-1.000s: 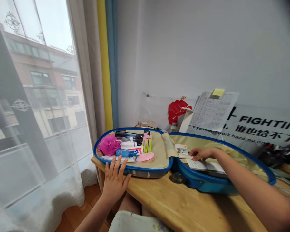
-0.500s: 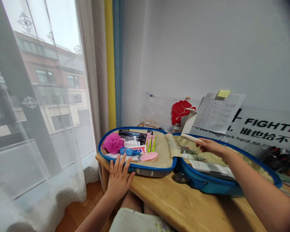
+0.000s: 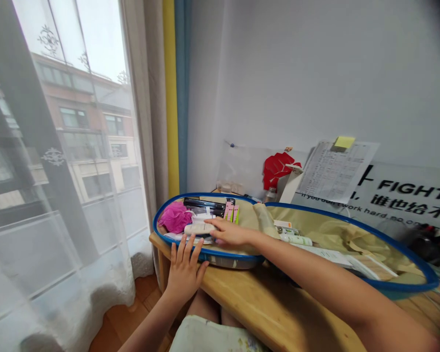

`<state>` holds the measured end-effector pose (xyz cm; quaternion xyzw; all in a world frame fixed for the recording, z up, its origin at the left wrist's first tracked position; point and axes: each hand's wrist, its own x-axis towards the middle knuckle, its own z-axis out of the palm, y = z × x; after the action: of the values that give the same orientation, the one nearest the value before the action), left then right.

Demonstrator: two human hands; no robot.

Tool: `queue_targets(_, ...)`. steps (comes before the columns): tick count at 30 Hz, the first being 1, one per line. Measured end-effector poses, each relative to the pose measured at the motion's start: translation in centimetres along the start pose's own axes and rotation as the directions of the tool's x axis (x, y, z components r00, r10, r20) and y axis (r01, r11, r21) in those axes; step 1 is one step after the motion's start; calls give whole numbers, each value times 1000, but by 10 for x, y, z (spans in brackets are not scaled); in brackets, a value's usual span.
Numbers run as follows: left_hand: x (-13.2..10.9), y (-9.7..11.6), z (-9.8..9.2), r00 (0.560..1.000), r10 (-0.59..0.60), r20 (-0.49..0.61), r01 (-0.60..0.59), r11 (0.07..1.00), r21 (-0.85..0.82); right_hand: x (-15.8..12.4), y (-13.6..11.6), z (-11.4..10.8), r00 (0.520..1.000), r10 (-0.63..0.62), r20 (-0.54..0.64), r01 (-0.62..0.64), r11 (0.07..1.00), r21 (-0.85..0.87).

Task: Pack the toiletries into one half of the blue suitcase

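Note:
An open blue suitcase (image 3: pixel 238 253) lies on the wooden table with both halves spread. My right hand (image 3: pixel 229 232) reaches into its left half, closed on one end of a slim white tube (image 3: pixel 195 229). The tube is held over small items there, its label unreadable. Beside it sits a pink bath puff (image 3: pixel 175 217). Behind are dark slim packages (image 3: pixel 205 204) and pink-and-green packs (image 3: pixel 231 212). My left hand (image 3: pixel 187 264) rests with fingers spread on the near rim of the left half, holding nothing.
The suitcase's right half holds a white-and-green bottle (image 3: pixel 296 239) and flat white boxes (image 3: pixel 324 255). Clipped papers (image 3: pixel 339 168) and a lettered poster (image 3: pixel 407 195) stand against the wall. Sheer curtains (image 3: pixel 77 274) hang at the left. The table edge (image 3: pixel 234 313) is in front of my lap.
My right hand has carried the white tube leftward from above the suitcase's right half to the left half, now covering the blue bottle and pink item. My left hand stays on the rim.

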<state>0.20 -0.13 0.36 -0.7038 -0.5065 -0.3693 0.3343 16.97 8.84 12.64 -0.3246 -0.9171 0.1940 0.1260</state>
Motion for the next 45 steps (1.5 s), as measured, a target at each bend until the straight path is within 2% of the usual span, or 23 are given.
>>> queue_targets(2,0,0,1,1000,-4,9,4,1000,7,7,-5,13,1000,-24,0,24,997,-76)
queue_targets(5,-1,0,2,1000,-15,24,15,1000,5,10,-6,22,1000,13,-1,-13,989,-144)
queue_targets(9,-1,0,2,1000,2,9,-2,1000,1,9,-3,27,999,36,-34,-42,982,-183)
queue_targets(13,0,0,0,1000,0,-12,-1,1000,-17,6,-2,25,999,12,-30,-18,981,-194)
queue_targets(15,0,0,-1,1000,-7,-11,7,1000,-25,3,0,12,997,-14,-80,0,985,-172)
queue_targets(17,0,0,0,1000,-10,-4,10,999,-31,-4,9,-11,976,-2,-216,-29,990,-141)
queue_targets(18,-1,0,0,1000,-11,-1,11,999,-35,-10,17,-26,952,37,-304,-77,990,-120)
queue_targets(20,-1,0,1,1000,-15,6,15,999,-41,-28,38,-59,867,167,-469,-221,973,-62)
queue_targets(22,-1,-1,1,1000,-19,6,20,999,-40,-53,66,-90,771,316,-553,-390,921,-19)
queue_targets(24,-1,-1,2,1000,-16,-2,16,999,-36,-87,94,-114,743,450,-496,-516,856,3)
queue_targets(26,-1,-1,2,1000,-12,-11,12,999,-36,-126,118,-127,780,567,-267,-582,813,27)
queue_targets(28,-2,-1,1,1000,-14,-2,14,999,-44,-165,134,-129,776,630,-22,-629,776,42)
queue_targets(29,-2,-1,2,1000,-20,7,20,999,-51,-182,138,-128,756,651,67,-654,756,27)
queue_targets(31,-3,-2,2,999,-30,25,32,998,-62,-209,141,-120,696,702,155,-704,709,-50)
queue_targets(34,-4,-2,3,999,-35,34,37,997,-62,-229,137,-107,628,762,154,-732,647,-213)
queue_targets(42,-1,-2,1,1000,-17,-1,17,999,-47,-221,113,-98,577,807,122,-695,564,-445)
queue_targets(45,-1,-1,0,1000,-23,0,23,998,-56,-223,106,-101,600,795,86,-679,563,-470)
